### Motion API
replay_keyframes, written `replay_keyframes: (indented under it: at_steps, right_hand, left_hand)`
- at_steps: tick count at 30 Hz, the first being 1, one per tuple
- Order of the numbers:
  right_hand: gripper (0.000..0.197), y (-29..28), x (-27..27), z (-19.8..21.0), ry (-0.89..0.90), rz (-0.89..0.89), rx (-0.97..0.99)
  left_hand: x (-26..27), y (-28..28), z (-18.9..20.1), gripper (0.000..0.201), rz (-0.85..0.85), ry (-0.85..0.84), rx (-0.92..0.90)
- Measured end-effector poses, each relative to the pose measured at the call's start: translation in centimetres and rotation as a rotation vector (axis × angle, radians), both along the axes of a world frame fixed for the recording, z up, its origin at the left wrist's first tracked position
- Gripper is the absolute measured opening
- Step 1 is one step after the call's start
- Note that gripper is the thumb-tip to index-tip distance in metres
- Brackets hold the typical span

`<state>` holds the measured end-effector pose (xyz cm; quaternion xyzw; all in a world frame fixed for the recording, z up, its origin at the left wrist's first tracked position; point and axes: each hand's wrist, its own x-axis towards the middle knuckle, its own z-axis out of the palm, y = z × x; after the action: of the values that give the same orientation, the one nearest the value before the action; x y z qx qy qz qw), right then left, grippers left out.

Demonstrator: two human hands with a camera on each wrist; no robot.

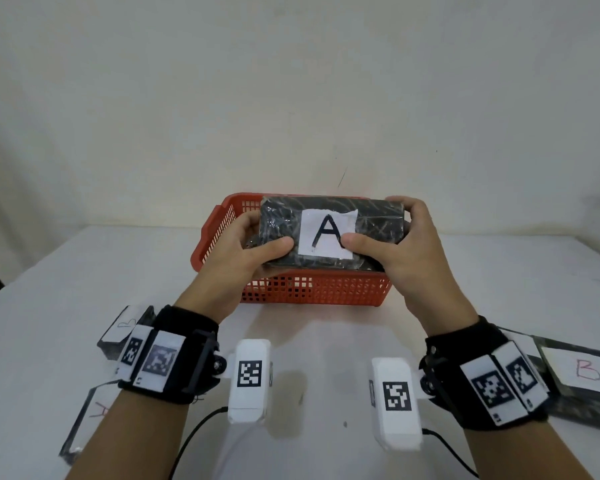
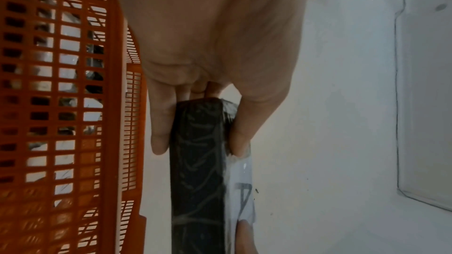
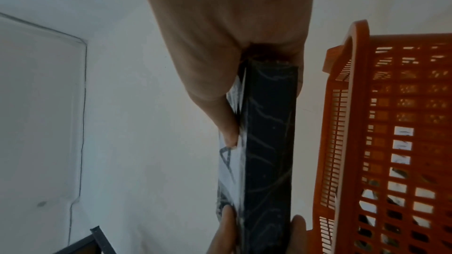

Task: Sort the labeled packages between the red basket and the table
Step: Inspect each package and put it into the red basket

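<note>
So, left hand [image 1: 243, 251] grips the left end of a black wrapped package [image 1: 329, 233], thumb on the front face, fingers curled round the back. Right hand [image 1: 399, 247] grips the right end the same way, thumb tip resting on the edge of the white label [image 1: 328, 233], which carries a black "A". Package is held up off the table, face tilted toward the head camera, over the red basket [image 1: 312, 289] (both wrist views show it edge-on, pinched between thumb and fingers, basket wall just beside). Through the basket mesh, dark and white patches show, so something is inside; what it is, cannot tell.

Basket sits on the white table [image 1: 326, 344], toward the far side near the pale wall. Near left on the table: a package with a red "B" label [image 1: 125, 323], partly hidden by the left wrist, and closer in, a package with a red "A" label [image 1: 90, 414]. Near right: another package with a red "B" label [image 1: 582, 375], lying flat, partly behind the right wrist. Both wrists wear black straps with white marker-tagged camera blocks, with thin black cables trailing toward the near edge.
</note>
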<state>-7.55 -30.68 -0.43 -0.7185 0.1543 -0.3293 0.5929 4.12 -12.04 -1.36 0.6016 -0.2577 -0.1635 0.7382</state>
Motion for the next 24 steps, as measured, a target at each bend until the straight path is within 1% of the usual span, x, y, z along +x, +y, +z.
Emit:
replay_keyframes:
  at_steps: [4, 6, 8, 10, 12, 14, 16, 18, 20, 24]
  right_hand:
    - [0.073, 0.1, -0.8, 0.6, 0.011, -0.039, -0.045]
    - [0.070, -0.6, -1.5, 0.9, 0.036, -0.046, -0.086]
    - [0.065, -1.7, -2.8, 1.2, 0.075, -0.068, -0.118]
    - [0.061, -3.3, -4.4, 1.4, 0.114, -0.111, -0.160]
    - [0.062, -5.5, -6.7, 1.4, 0.134, -0.195, -0.174]
    - [0.070, -7.6, -8.5, 1.6, 0.147, -0.293, -0.156]
    - [0.070, -9.9, -10.7, 1.7, 0.156, -0.399, -0.131]
    - [0.062, -12.0, -12.9, 1.4, 0.190, -0.474, -0.130]
    - [0.056, -14.2, -14.9, 0.8, 0.238, -0.521, -0.115]
    - [0.051, -17.2, -17.4, -0.9, 0.380, -0.487, -0.029]
  left_hand:
    - [-0.4, -0.2, 0.2, 0.043, 0.032, -0.011, -0.006]
    - [-1.1, -0.5, 0.5, 0.038, 0.045, -0.037, 0.019]
    - [-2.2, -1.3, 0.6, 0.037, 0.018, -0.056, 0.052]
    - [-3.5, -2.5, 0.8, 0.045, -0.028, -0.076, 0.082]
    - [-5.2, -4.6, 1.0, 0.049, -0.138, -0.033, 0.086]
    - [-6.6, -7.1, 1.3, 0.047, -0.248, 0.030, 0.085]
    - [-7.8, -10.6, 1.4, 0.042, -0.267, 0.027, 0.122]
    - [-8.9, -14.3, 1.1, 0.042, -0.244, -0.011, 0.175]
    - [-10.0, -17.6, 0.9, 0.045, -0.243, -0.081, 0.272]
    - [-10.7, -22.5, -0.5, 0.054, -0.269, -0.283, 0.546]
